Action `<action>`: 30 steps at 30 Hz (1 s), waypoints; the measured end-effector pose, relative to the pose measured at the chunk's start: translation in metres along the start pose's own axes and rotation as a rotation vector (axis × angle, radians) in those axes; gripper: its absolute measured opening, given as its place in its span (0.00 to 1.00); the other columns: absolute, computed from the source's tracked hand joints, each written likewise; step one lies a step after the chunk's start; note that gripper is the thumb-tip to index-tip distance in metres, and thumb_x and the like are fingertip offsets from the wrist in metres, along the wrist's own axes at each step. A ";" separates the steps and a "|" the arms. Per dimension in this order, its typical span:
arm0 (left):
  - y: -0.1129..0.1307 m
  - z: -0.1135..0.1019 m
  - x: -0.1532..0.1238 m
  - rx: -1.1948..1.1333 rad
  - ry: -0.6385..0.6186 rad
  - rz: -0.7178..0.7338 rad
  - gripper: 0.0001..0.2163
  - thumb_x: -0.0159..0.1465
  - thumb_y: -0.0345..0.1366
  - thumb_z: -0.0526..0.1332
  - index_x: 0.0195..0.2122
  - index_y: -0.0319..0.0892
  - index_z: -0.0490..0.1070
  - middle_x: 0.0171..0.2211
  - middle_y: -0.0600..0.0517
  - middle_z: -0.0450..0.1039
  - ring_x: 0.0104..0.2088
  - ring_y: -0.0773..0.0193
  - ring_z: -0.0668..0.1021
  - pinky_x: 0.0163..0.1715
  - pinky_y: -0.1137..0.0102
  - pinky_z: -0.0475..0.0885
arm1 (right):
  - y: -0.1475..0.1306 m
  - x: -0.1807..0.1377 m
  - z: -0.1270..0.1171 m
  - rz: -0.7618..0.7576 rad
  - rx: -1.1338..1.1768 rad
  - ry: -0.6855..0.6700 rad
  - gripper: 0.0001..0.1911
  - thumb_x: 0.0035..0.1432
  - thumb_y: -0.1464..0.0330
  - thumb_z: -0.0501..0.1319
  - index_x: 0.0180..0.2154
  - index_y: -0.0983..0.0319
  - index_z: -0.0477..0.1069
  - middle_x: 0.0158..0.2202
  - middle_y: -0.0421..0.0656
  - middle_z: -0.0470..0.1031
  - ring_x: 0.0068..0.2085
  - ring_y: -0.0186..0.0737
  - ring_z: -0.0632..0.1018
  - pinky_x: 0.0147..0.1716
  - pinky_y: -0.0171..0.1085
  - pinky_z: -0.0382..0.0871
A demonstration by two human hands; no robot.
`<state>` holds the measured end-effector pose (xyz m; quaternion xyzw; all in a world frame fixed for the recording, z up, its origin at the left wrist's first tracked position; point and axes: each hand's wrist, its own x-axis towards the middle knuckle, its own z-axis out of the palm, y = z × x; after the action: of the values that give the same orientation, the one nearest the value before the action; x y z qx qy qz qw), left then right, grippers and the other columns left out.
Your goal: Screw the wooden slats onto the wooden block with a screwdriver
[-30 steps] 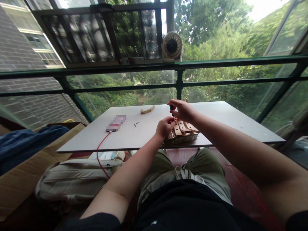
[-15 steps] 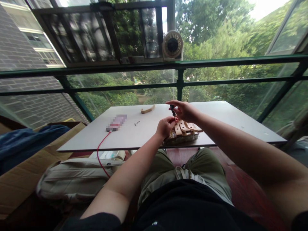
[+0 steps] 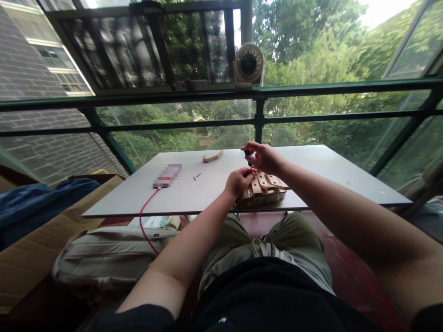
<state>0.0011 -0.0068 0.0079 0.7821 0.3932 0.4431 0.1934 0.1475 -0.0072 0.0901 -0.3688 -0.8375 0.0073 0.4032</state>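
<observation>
My right hand point(image 3: 266, 157) is closed with its fingertips round the dark handle of a screwdriver point(image 3: 247, 153), which stands nearly upright, shaft down. Just below, my left hand point(image 3: 238, 181) is pinched close to the screwdriver's lower end; what lies between its fingertips is too small to make out. Under and beside both hands are several light wooden pieces with drilled holes point(image 3: 265, 181). They lie on a low block, seemingly wrapped in clear plastic point(image 3: 266, 199), at the table's front edge. My left hand partly covers the block's left side.
A curved wooden piece point(image 3: 212, 157) lies at the back of the white table point(image 3: 187, 200). Two small screws point(image 3: 196, 177) lie left of my hands. Further left is a blurred-out phone-like object point(image 3: 168, 176) with a red cable point(image 3: 143, 230). A fan point(image 3: 249, 63) stands behind the railing.
My right hand's fingers have curled in round the screwdriver handle; the index finger was stretched out before. My left hand and the wooden pieces have stayed in place.
</observation>
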 end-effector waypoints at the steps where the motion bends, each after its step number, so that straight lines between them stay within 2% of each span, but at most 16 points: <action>1: 0.000 0.000 0.000 -0.001 0.000 -0.001 0.09 0.62 0.36 0.58 0.39 0.43 0.76 0.38 0.50 0.80 0.36 0.63 0.79 0.39 0.71 0.71 | -0.001 0.000 -0.001 0.000 -0.011 0.002 0.16 0.54 0.70 0.60 0.46 0.60 0.71 0.33 0.41 0.74 0.25 0.32 0.69 0.29 0.32 0.62; 5: -0.001 0.001 -0.001 -0.004 0.003 -0.009 0.09 0.61 0.38 0.58 0.39 0.43 0.76 0.37 0.51 0.80 0.36 0.63 0.79 0.38 0.71 0.72 | -0.003 0.001 -0.003 0.001 -0.057 0.029 0.15 0.53 0.69 0.62 0.45 0.61 0.71 0.32 0.42 0.73 0.28 0.35 0.71 0.30 0.33 0.62; 10: -0.003 0.002 -0.002 -0.050 0.045 -0.022 0.09 0.60 0.39 0.60 0.39 0.42 0.73 0.33 0.52 0.78 0.30 0.66 0.78 0.32 0.72 0.72 | -0.004 0.002 -0.002 -0.003 -0.107 0.054 0.14 0.53 0.69 0.62 0.44 0.62 0.71 0.33 0.44 0.74 0.31 0.38 0.72 0.33 0.35 0.62; 17: -0.004 0.002 -0.001 -0.038 0.050 -0.039 0.07 0.59 0.38 0.60 0.36 0.41 0.73 0.31 0.52 0.77 0.31 0.66 0.77 0.35 0.71 0.71 | -0.006 0.000 0.001 -0.009 -0.136 0.050 0.16 0.54 0.68 0.61 0.46 0.61 0.70 0.36 0.45 0.75 0.34 0.41 0.73 0.35 0.37 0.63; 21: -0.005 0.002 -0.001 -0.035 0.052 -0.034 0.07 0.59 0.37 0.60 0.35 0.41 0.73 0.32 0.52 0.77 0.31 0.67 0.77 0.34 0.72 0.71 | -0.004 -0.002 0.000 -0.005 -0.107 0.036 0.17 0.58 0.67 0.56 0.49 0.61 0.69 0.38 0.47 0.75 0.32 0.40 0.72 0.32 0.37 0.63; 25: -0.007 0.003 -0.002 -0.032 0.051 -0.028 0.07 0.60 0.37 0.60 0.35 0.41 0.73 0.32 0.52 0.77 0.31 0.67 0.77 0.34 0.72 0.70 | -0.001 -0.003 0.000 -0.040 -0.026 -0.002 0.17 0.59 0.69 0.54 0.50 0.60 0.69 0.42 0.46 0.75 0.36 0.38 0.73 0.36 0.35 0.64; 30: -0.007 0.003 -0.001 -0.022 0.039 -0.027 0.07 0.60 0.37 0.60 0.36 0.41 0.73 0.32 0.52 0.78 0.31 0.66 0.77 0.34 0.71 0.70 | 0.003 -0.008 0.005 -0.019 0.069 -0.025 0.18 0.59 0.71 0.54 0.52 0.59 0.66 0.37 0.42 0.76 0.29 0.32 0.73 0.31 0.32 0.65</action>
<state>0.0000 -0.0033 0.0014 0.7656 0.4025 0.4601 0.2003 0.1490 -0.0080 0.0802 -0.3464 -0.8451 0.0370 0.4055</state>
